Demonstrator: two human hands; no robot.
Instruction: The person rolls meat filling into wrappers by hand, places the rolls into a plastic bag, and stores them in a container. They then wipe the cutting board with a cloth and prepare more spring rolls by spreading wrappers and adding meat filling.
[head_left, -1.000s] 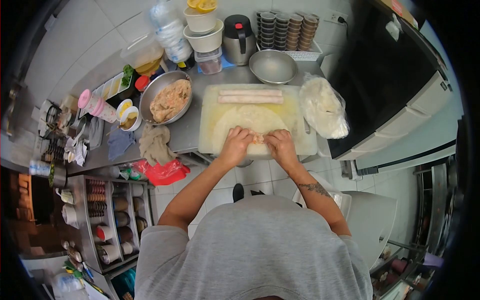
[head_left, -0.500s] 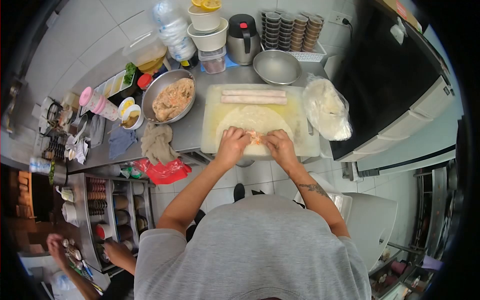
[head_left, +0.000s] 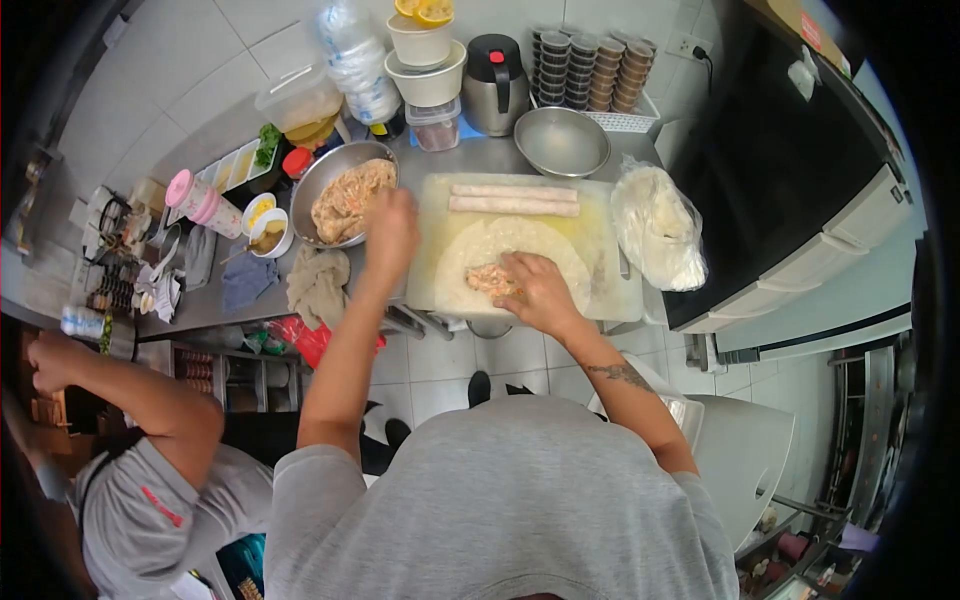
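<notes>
My left hand (head_left: 393, 232) is raised at the right rim of a metal bowl (head_left: 297, 215). It is smeared by motion and its fingers are hard to make out. Orange-flecked filling (head_left: 345, 200) is heaped in that bowl. My right hand (head_left: 540, 292) rests at a small mound of the same filling (head_left: 488, 280), thumb and fingers apart and touching its right side. Beneath the mound lies a round, pale sheet of dough (head_left: 545, 240) on a cutting board (head_left: 428, 215). Two long pale rolls (head_left: 513, 200) lie side by side along the board's far edge.
A plastic bag of pale dough (head_left: 660, 230) sits right of the board. Behind stand an empty metal bowl (head_left: 562, 142), a thermos jug (head_left: 497, 85) and stacked lidded cups (head_left: 585, 75). Cloths (head_left: 318, 285) lie at left. A co-worker's arm (head_left: 150, 400) is at lower left.
My left hand has left the filling on the dough and moved left to the bowl. My right hand has shifted slightly left over the mound. A co-worker has come further into view at left.
</notes>
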